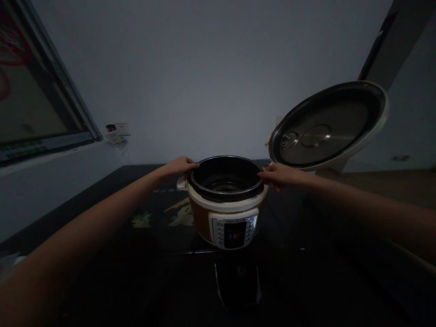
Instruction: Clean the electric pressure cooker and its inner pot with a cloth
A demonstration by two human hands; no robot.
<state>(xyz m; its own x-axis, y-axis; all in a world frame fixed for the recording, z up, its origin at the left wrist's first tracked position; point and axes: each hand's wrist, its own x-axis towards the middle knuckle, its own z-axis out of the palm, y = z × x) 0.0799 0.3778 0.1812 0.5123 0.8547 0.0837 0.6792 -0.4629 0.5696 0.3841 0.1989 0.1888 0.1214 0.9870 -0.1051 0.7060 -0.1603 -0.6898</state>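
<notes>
A rice cooker [200, 217] with a white rim and a button panel on its front stands on a dark table. Its lid [327, 127] is swung up to the right, metal underside showing. Inside sits a dark inner pot [226, 169], its rim a little above the cooker body. My left hand [180, 166] pinches the pot's rim on the left, beside the cooker's side handle. On the opposite side, the fingers of my right hand [277, 175] are closed on the rim, below the raised lid. Nothing can be made out in the pot, whose inside is dark.
The dark glossy table [146, 259] carries a leaf pattern [141, 220]. Behind it rises a pale wall [190, 81]. Sockets [117, 131] are mounted at the left, near a window [37, 81]. The raised lid takes up the space above my right forearm.
</notes>
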